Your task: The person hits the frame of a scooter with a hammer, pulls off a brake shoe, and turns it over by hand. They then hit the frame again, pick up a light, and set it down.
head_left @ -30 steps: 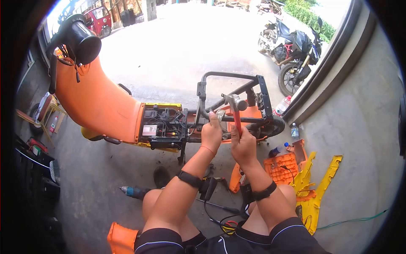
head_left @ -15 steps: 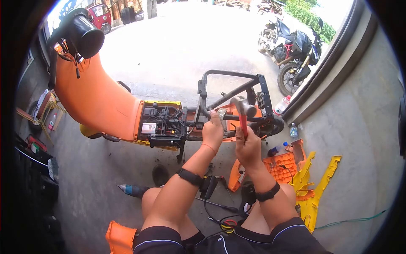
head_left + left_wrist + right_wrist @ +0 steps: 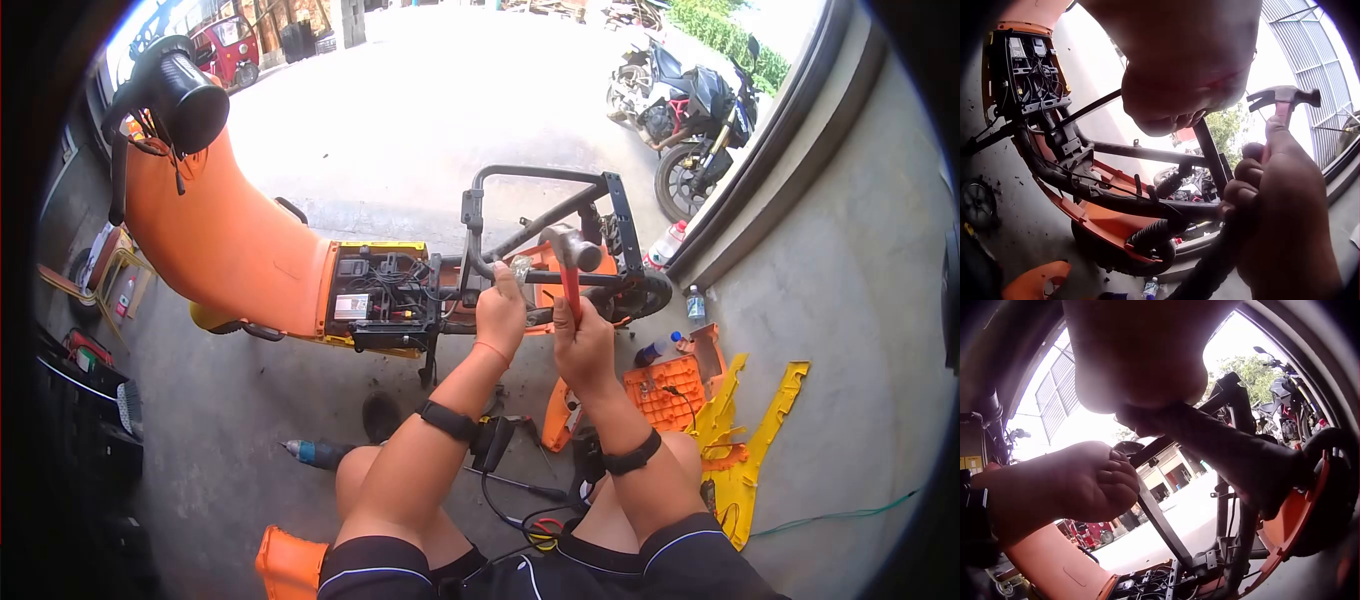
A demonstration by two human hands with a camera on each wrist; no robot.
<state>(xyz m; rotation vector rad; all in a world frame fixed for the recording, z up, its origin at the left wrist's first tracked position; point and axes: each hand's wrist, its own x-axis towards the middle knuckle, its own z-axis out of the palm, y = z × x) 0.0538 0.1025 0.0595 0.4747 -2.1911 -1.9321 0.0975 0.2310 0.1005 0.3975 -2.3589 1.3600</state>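
My right hand (image 3: 586,350) grips a claw hammer (image 3: 577,252) by its red handle, head up, just right of my left hand. In the left wrist view the hammer's steel head (image 3: 1285,95) stands above the thumb, claw towards the left hand. The black grip (image 3: 1235,450) runs out below the right fist in the right wrist view. My left hand (image 3: 500,318) has its fingers curled round a tube of the black vehicle frame (image 3: 545,174), thumb up. Beside that thumb shows a small shiny crumpled piece (image 3: 521,267).
The stripped orange scooter (image 3: 250,240) lies across the front, wiring bared. A drill (image 3: 315,453) rests on the floor at left. Orange panels (image 3: 665,390), yellow trim (image 3: 740,490) and bottles (image 3: 695,303) lie right. A motorcycle (image 3: 690,120) stands outside the doorway.
The right hand and hammer have shifted slightly right, away from the left hand, mostly in the first half second. The left hand keeps its place on the frame.
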